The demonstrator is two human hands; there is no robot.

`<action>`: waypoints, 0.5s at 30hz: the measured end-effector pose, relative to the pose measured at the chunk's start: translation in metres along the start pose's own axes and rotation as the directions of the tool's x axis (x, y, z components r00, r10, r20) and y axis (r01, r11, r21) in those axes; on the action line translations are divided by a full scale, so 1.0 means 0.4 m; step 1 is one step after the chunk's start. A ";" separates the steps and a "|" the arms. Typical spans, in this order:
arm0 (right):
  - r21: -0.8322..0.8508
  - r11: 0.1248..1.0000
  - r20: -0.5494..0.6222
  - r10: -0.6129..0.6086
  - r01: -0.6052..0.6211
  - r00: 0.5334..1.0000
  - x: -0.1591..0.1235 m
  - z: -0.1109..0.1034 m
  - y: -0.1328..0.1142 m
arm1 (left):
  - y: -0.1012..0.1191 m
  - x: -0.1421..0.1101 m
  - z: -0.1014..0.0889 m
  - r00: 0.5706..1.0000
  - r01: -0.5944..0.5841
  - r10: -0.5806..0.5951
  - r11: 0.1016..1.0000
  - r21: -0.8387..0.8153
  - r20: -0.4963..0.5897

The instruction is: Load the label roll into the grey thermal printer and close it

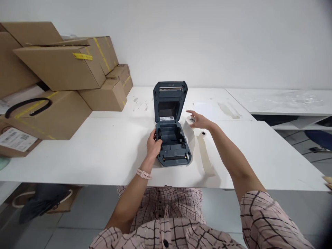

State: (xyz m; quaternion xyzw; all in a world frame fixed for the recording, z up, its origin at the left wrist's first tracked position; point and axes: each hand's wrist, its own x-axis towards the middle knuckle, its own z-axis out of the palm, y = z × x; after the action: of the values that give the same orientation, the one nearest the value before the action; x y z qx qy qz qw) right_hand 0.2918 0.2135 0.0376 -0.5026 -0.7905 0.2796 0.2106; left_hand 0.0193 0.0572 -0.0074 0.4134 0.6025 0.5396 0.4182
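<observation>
A small blue-grey label printer (173, 145) sits on the white table (103, 155) with its lid (169, 101) raised upright. My left hand (153, 144) grips the printer's left side, fingers curled over its edge. My right hand (199, 121) reaches past the printer's right side, fingers spread, over a small white paper roll (191, 120). Whether it touches the roll I cannot tell. A second roll (203, 133) lies nearer me with a long strip of backing paper (205, 157) trailing from it toward the table's front edge.
Several cardboard boxes (62, 69) are stacked on the table's left part. A second white table (282, 100) stands at the right, with a blue chair (320, 138) under it. A bag (41, 202) lies on the floor at the left.
</observation>
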 end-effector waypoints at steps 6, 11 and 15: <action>0.444 0.896 -0.036 0.039 -0.019 0.999 -0.095 -0.039 0.072 | -0.009 0.004 -0.002 1.000 0.003 -0.003 1.000 -0.008 -0.002; 0.565 0.821 -0.024 0.117 -0.083 0.993 -0.253 -0.041 0.160 | -0.016 0.006 -0.001 1.000 -0.012 0.012 1.000 -0.006 -0.003; 0.581 0.802 0.112 0.093 -0.141 0.989 -0.293 0.025 0.155 | -0.015 0.006 0.001 1.000 -0.014 0.014 1.000 0.007 -0.027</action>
State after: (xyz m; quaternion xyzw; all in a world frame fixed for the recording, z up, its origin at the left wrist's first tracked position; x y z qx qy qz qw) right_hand 0.3754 0.1252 -0.0165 -0.4495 -0.6406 0.5417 0.3069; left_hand 0.0186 0.0589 -0.0136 0.4116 0.6072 0.5460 0.4047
